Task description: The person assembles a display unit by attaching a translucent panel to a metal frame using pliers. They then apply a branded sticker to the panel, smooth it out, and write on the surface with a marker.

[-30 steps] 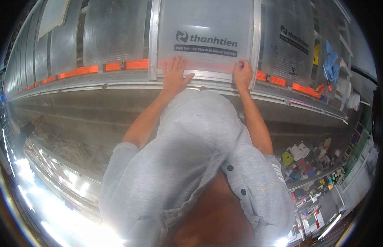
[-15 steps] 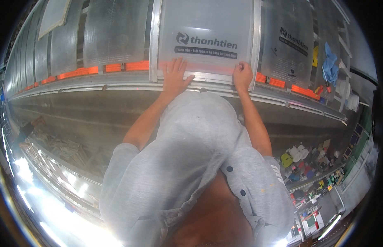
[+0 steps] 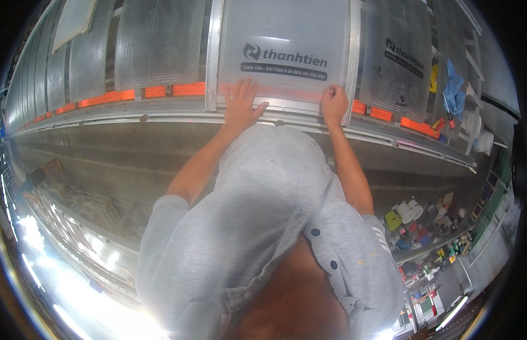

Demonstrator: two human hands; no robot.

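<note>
A flat metal frame [image 3: 215, 51] holds a grey translucent panel [image 3: 283, 25] bearing a dark logo and a dark band of print. My left hand [image 3: 239, 106] lies open across the frame's near edge, its fingers spread onto the panel's lower left part. At the near right corner, my right hand [image 3: 334, 105] is closed with its fingers curled in. It rests by the near bar, and whatever it may hold is hidden. A reddish-orange strip shows through the panel's near end, between my hands.
More grey sheets [image 3: 158, 45] line the long bench on both sides; the right-hand sheet [image 3: 396, 68] carries similar print. Orange strips [image 3: 107, 98] run along their near ends. A metal rail [image 3: 178, 119] borders the bench. A blue cloth [image 3: 454, 90] hangs at the right.
</note>
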